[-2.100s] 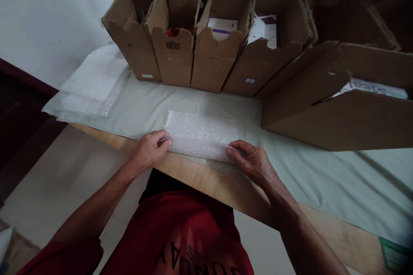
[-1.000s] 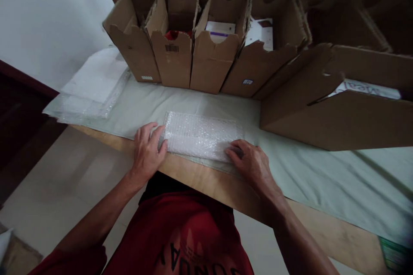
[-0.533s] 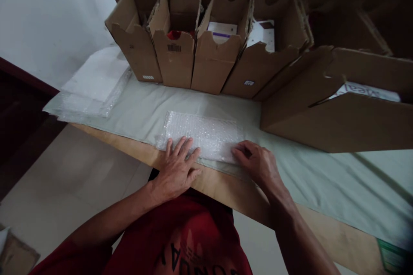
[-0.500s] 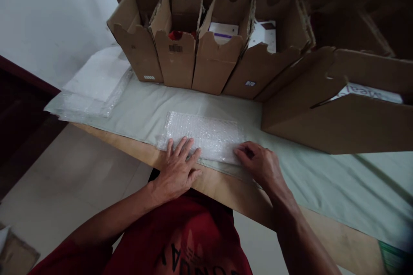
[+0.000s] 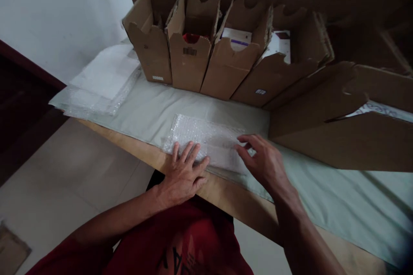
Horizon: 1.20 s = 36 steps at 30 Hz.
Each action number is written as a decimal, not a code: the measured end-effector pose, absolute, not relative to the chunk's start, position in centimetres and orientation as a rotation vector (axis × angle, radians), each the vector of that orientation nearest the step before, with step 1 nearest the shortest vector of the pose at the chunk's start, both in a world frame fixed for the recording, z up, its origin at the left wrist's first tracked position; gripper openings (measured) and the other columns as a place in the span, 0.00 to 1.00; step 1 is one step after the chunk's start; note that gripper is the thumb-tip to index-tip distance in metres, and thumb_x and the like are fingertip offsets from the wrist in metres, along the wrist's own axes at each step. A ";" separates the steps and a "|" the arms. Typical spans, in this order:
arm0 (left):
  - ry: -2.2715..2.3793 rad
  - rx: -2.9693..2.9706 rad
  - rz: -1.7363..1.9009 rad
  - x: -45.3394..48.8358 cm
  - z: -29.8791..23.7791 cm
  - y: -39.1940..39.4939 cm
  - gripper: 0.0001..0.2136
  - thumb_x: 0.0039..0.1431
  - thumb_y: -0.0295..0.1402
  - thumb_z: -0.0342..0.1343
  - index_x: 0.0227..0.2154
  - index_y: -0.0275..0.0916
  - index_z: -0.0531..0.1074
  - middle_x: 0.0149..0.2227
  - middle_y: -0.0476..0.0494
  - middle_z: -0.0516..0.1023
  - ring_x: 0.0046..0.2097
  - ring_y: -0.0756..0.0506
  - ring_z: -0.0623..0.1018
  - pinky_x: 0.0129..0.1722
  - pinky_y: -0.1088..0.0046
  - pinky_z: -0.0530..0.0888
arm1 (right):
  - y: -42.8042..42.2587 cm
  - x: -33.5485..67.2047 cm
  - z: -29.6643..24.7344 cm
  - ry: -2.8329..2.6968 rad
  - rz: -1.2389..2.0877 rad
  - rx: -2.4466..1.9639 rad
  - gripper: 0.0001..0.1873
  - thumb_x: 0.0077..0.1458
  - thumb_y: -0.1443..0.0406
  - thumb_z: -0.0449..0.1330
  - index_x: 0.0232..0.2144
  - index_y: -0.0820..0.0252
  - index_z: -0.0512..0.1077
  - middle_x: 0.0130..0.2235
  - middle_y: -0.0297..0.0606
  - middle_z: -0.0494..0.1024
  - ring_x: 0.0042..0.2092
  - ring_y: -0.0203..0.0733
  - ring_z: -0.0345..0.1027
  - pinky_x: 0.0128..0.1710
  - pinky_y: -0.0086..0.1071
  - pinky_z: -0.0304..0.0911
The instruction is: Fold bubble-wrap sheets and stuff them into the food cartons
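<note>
A folded sheet of bubble wrap (image 5: pixel 213 139) lies flat near the front edge of the cloth-covered table. My left hand (image 5: pixel 185 176) rests on its lower left part, fingers spread and palm down. Over the right end of the wrap hovers my right hand (image 5: pixel 263 159), its thumb and index finger parted with nothing visible between them. Whether anything is inside the wrap I cannot tell.
A row of cardboard boxes (image 5: pixel 190 64) with cut fronts stands along the back, some holding white or red items. A larger cardboard box (image 5: pixel 342 137) is at the right. Bubble wrap sheets (image 5: pixel 103 77) are stacked at the left. The table's wooden edge (image 5: pixel 226 187) runs along the front.
My right thumb and index finger have come apart at the right end of the bubble wrap. My left hand stays flat on it. The whole view has shifted slightly.
</note>
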<state>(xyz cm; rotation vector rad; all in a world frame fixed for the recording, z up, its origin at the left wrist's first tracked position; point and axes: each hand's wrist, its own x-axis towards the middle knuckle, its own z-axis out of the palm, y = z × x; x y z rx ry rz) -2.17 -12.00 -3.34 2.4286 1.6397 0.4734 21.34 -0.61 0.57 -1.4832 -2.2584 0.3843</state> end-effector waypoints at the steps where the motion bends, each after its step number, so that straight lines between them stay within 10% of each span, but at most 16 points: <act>1: 1.632 2.439 0.477 -2.2 -3.4 -12.0 0.25 0.66 0.44 0.57 0.63 0.44 0.69 0.70 0.28 0.62 0.72 0.28 0.57 0.68 0.31 0.48 | 0.1 20.4 0.3 -2.308 0.396 -1.463 0.13 0.61 0.62 0.58 0.43 0.60 0.77 0.41 0.45 0.81 0.39 0.49 0.76 0.41 0.40 0.65; 10: 1.610 2.488 0.495 -2.3 -3.8 -12.0 0.25 0.66 0.47 0.57 0.62 0.44 0.69 0.70 0.30 0.62 0.73 0.28 0.57 0.68 0.31 0.47 | 4.0 16.0 -1.5 -2.565 0.141 -1.429 0.16 0.60 0.65 0.58 0.49 0.60 0.77 0.48 0.50 0.81 0.48 0.56 0.71 0.45 0.43 0.59; 18: 1.615 2.459 0.507 -2.2 -3.6 -11.9 0.24 0.66 0.47 0.57 0.61 0.44 0.70 0.69 0.30 0.63 0.72 0.28 0.58 0.69 0.31 0.47 | 4.5 15.9 -1.1 -2.590 0.204 -1.392 0.08 0.57 0.68 0.58 0.33 0.57 0.78 0.38 0.43 0.82 0.42 0.50 0.71 0.39 0.38 0.56; 25: 1.637 2.484 0.508 -2.2 -3.5 -11.9 0.23 0.66 0.46 0.58 0.61 0.44 0.70 0.69 0.29 0.64 0.72 0.29 0.59 0.68 0.31 0.50 | 4.9 15.8 0.1 -2.661 0.289 -1.538 0.17 0.56 0.67 0.61 0.48 0.61 0.77 0.47 0.50 0.81 0.47 0.54 0.73 0.41 0.39 0.58; 31: 1.630 2.477 0.504 -2.2 -3.6 -12.0 0.24 0.66 0.45 0.57 0.62 0.44 0.70 0.69 0.30 0.63 0.72 0.29 0.58 0.68 0.31 0.49 | 7.0 15.3 0.8 -2.772 0.414 -1.482 0.06 0.53 0.68 0.60 0.31 0.55 0.78 0.31 0.37 0.82 0.34 0.44 0.72 0.33 0.34 0.54; 36: 1.627 2.460 0.476 -2.2 -3.2 -11.9 0.24 0.67 0.46 0.56 0.62 0.44 0.69 0.69 0.30 0.63 0.72 0.29 0.58 0.68 0.32 0.48 | 3.6 15.7 2.5 -2.786 0.221 -1.260 0.08 0.56 0.71 0.56 0.32 0.59 0.76 0.39 0.43 0.82 0.40 0.47 0.70 0.38 0.37 0.53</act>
